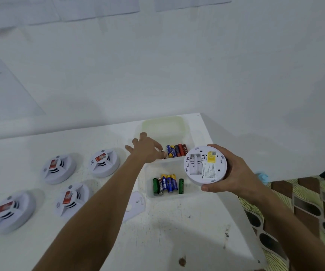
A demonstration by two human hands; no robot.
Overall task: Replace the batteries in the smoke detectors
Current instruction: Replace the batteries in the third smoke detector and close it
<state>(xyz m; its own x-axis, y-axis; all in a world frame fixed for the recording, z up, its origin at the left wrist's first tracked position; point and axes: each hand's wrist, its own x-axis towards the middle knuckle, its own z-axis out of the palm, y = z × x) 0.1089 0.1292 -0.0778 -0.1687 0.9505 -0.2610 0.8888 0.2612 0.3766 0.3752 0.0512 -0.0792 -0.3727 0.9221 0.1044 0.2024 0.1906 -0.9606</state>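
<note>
My right hand [238,174] holds a white round smoke detector [204,166] by its rim, back side up, over the table's right part. Its battery bay [194,164] is uncovered and has no batteries in it. My left hand [145,149] reaches to the left end of the far clear tub [190,140], where several batteries [177,150] lie in a row. Thumb and forefinger pinch a small battery [163,151] with a metal end showing; the other fingers are spread. A nearer clear tub [187,194] holds several green and blue batteries [166,184].
Several more smoke detectors lie face up on the white table [177,231] at the left, such as one detector [104,162] and another detector [69,199]. A white mounting plate [135,206] lies beside my left forearm. A pale lid [163,126] sits behind the tubs. The table edge runs along the right.
</note>
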